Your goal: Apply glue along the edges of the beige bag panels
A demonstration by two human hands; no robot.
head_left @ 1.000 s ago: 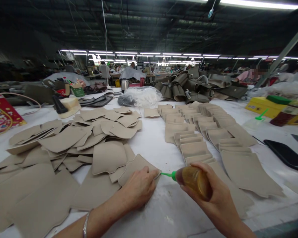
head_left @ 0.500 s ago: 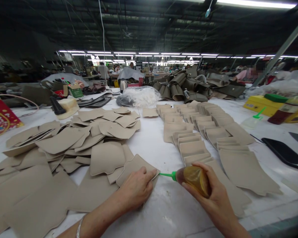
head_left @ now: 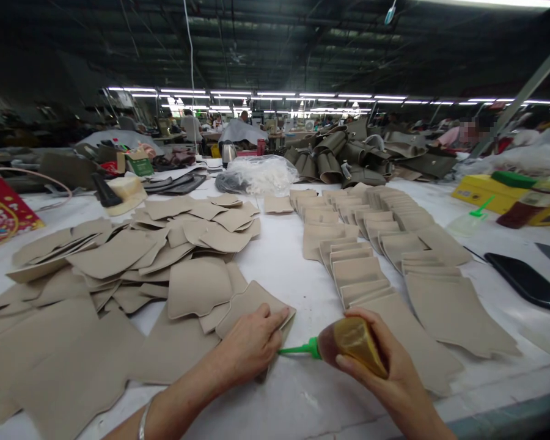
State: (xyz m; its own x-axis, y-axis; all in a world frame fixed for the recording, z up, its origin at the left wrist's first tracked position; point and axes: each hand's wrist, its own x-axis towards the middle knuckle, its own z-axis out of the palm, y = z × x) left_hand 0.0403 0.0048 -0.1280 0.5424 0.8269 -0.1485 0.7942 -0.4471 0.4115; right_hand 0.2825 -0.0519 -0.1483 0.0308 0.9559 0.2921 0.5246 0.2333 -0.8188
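Observation:
My left hand (head_left: 250,342) rests on a beige leather-like piece (head_left: 250,305), its fingers pressing near the right corner. The index finger points along the edge, and the thumb is hidden. In my right hand (head_left: 394,360) is a squeeze bottle (head_left: 355,345) of amber liquid, tipped on its side with the fingers wrapped round it. Its thin green nozzle (head_left: 297,349) points left, and the tip is right beside the piece's lower right edge, close to my left fingers. A loose pile of similar beige pieces (head_left: 114,253) lies to the left.
Overlapping rows of beige pieces (head_left: 357,272) stretch along the right side of the white table (head_left: 302,397). A black phone (head_left: 525,278), a second green-tipped bottle (head_left: 470,223) and a yellow box (head_left: 476,192) lie farther right. Behind are a plastic bag (head_left: 261,174) and dark rolled pieces (head_left: 334,156).
The bottle's nozzle tip has moved down and left along the piece's edge, from the right corner toward me. My left hand stays on the piece, nearly still.

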